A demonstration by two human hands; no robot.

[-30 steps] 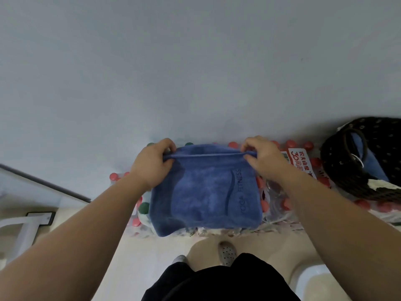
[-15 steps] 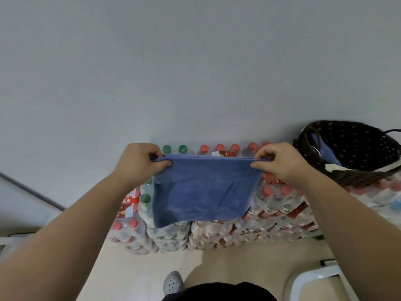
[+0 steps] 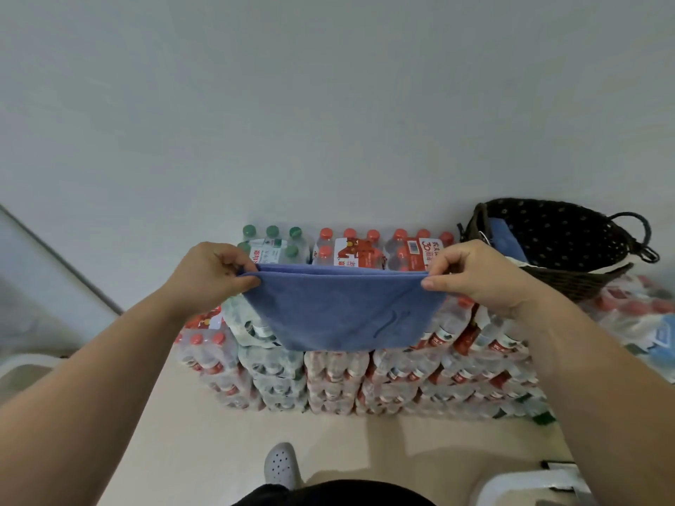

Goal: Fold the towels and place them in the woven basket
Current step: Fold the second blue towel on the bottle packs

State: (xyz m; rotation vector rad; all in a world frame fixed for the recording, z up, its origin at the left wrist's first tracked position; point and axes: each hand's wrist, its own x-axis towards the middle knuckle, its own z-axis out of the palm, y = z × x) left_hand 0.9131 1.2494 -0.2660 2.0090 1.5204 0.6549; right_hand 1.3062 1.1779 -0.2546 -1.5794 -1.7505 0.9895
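Blue cloth fills the middle of my screen: a folded towel (image 3: 343,308) hangs doubled in the air, pulled taut along its top edge between the person's two hands. The left hand (image 3: 212,275), left of centre, pinches one top corner between thumb and curled fingers. The right hand (image 3: 471,275), right of centre, pinches the other corner the same way, thumb toward the camera. The towel's lower edge hangs free and touches nothing that I can make out.

Behind it, packs (image 3: 401,381) of bottled water with red and green caps stand stacked across the middle of the frame, against a plain grey wall (image 3: 328,104). The dark woven basket (image 3: 569,235) rests on top of the packs at centre right, its opening tipped toward the camera. A second towel (image 3: 506,242), also blue, lies inside against the basket's left wall. In the picture the right hand overlaps the basket's left rim; from here I cannot tell how near the two really are.

At the bottom of the frame a pale floor (image 3: 204,451) shows, with one grey perforated shoe (image 3: 280,465) just left of centre and part of a white chair (image 3: 522,487) in the lower right corner.
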